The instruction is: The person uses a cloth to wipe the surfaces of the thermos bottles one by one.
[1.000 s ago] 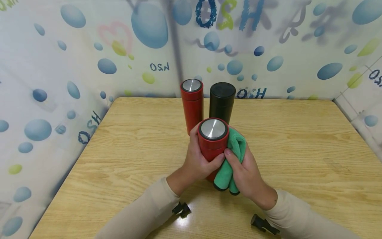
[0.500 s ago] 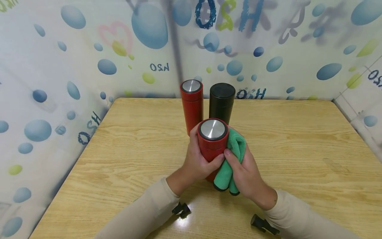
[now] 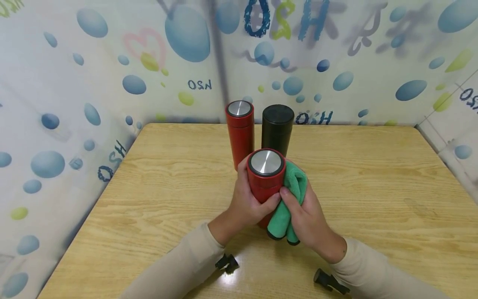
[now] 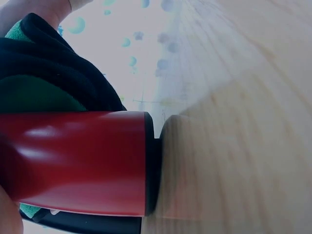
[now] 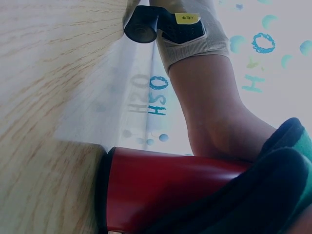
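Observation:
A red thermos (image 3: 264, 185) with a shiny metal lid top stands upright between the two hands. My left hand (image 3: 243, 204) grips it from the left, thumb across the front. With my right hand (image 3: 313, 218) I hold a folded green cloth (image 3: 279, 223) with black edging against the thermos's right side, the thumb in front. In the left wrist view the lower red body (image 4: 83, 163) ends in a black base at the wooden tabletop. The cloth (image 5: 287, 173) wraps along the thermos (image 5: 146, 185) in the right wrist view. Both hands' far-side fingers are largely hidden.
Behind the held thermos stand another red thermos (image 3: 240, 135) and a black thermos (image 3: 277, 126), side by side on the wooden table (image 3: 179, 174). A patterned curtain (image 3: 149, 66) surrounds the table at the back and left. Small black wrist cameras (image 3: 227, 263) hang under both sleeves.

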A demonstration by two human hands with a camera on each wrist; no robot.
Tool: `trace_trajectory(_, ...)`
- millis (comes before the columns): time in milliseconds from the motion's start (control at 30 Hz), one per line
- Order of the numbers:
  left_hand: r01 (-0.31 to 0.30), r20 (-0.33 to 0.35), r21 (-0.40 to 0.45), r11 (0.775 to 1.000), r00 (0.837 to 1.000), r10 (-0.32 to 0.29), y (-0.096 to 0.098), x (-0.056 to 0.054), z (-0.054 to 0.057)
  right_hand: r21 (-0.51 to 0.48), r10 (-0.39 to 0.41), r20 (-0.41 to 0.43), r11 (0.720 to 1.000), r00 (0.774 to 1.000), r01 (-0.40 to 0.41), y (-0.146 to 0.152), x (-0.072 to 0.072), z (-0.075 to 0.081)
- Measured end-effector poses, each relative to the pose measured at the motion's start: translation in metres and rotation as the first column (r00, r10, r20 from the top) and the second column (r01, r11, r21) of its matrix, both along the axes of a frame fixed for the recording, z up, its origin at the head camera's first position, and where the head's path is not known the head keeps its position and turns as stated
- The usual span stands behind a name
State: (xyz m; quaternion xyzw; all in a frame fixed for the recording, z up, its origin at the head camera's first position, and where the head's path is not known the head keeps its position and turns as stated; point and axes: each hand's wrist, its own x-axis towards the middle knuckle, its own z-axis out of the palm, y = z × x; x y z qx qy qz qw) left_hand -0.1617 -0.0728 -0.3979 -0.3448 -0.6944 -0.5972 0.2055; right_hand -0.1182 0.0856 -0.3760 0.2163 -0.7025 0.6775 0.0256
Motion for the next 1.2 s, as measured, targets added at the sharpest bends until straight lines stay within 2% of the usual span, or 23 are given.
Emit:
trace_trajectory(733,0.000,-0.010,-0.001,1.000,1.000,0.000,-0.0003,-0.0005,-0.0013,0.002,-0.006,-0.003,1.000,1.000,0.006,-0.0010,-0.0001,-0.0026)
trace_trajectory(1200,-0.012,-0.027,0.000,1.000,1.000,0.012,0.0003,-0.0008,-0.0019,-0.052,-0.007,-0.032,0.999,0.999,0.005,-0.0056,0.0015,-0.0083)
